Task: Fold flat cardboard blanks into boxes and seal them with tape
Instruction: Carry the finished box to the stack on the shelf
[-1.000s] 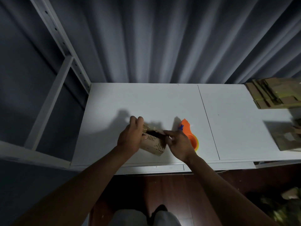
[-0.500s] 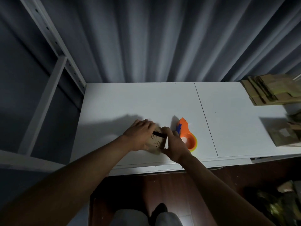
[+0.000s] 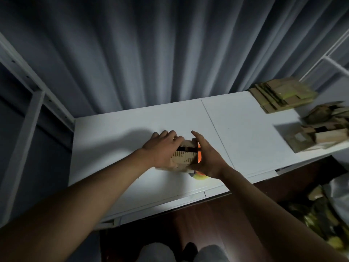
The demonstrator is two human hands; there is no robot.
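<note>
Cardboard box (image 3: 184, 156), small and half-formed with a dark gap along its top, sits low centre on the white table (image 3: 120, 127), held between both hands. Left hand (image 3: 163, 148) grips it from 9 o'clock, fingers curled over the top edge. Right hand (image 3: 206, 159) clasps it from 3 o'clock, fingers bent round the side. Orange tape dispenser (image 3: 198, 173) peeks out just behind the right hand. Flat cardboard blanks (image 3: 283, 96) lie stacked at 2 o'clock, well apart

Both arms are reaching forward over the table's near edge, the left hand (image 3: 164, 148) curling its fingers over the top, the right hand (image 3: 206, 159) cupping alongside.
</note>
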